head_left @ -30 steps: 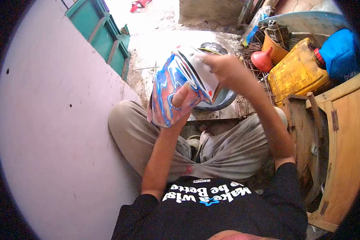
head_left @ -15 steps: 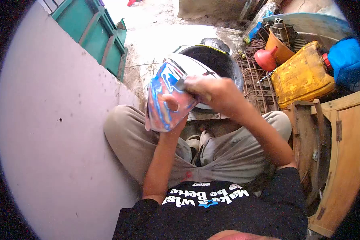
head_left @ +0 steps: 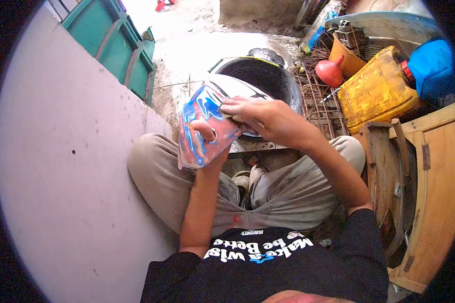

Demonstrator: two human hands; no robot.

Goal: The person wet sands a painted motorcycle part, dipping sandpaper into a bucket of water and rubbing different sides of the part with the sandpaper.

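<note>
A curved, shell-like panel (head_left: 189, 146), painted blue, white and faded red, is held up above my lap and tilted. My left hand (head_left: 203, 130) grips it from beneath and behind, its thumb poking through a round hole in the panel. Most of the left fingers are hidden behind it. On the panel's upper right side lies my right hand (head_left: 268, 117), fingers together and pressed onto the painted surface. A small dark grey piece shows at its fingertips; I cannot make out what it is. Behind the panel stands a round black tub (head_left: 294, 91).
A pale wall (head_left: 76, 192) rises close on the left, with a green metal gate (head_left: 106, 35) beyond. At right are a rusty wire grid (head_left: 316, 103), a red funnel (head_left: 330, 70), an orange container (head_left: 345, 58), a yellow jerrycan (head_left: 376, 91) and a wooden frame (head_left: 435, 177).
The right hand has flattened from a curled, blurred grip and moved slightly left and down on the panel. The panel has turned a little, and the view has shifted slightly.
</note>
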